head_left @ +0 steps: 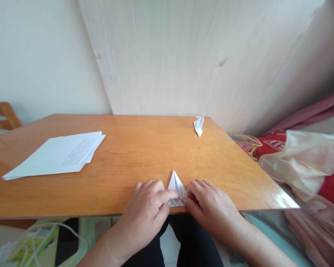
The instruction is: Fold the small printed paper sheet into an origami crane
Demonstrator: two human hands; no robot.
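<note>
A small folded paper point(176, 183) lies at the front edge of the table, its sharp point facing away from me. It is white with print on part of it, and a crease runs down from the tip. My left hand point(150, 202) is closed at its left side, the index finger pressing across the lower part. On the right edge, the thumb and curled index finger of my right hand point(208, 204) grip the paper. The fingertips cover some of its lower corners.
A stack of printed sheets point(64, 154) lies on the wooden table point(139, 144) at the left. Near the far right corner sits another folded paper piece point(199, 125). Bags point(300, 159) are heaped beyond the right edge, and a chair point(5, 115) stands far left.
</note>
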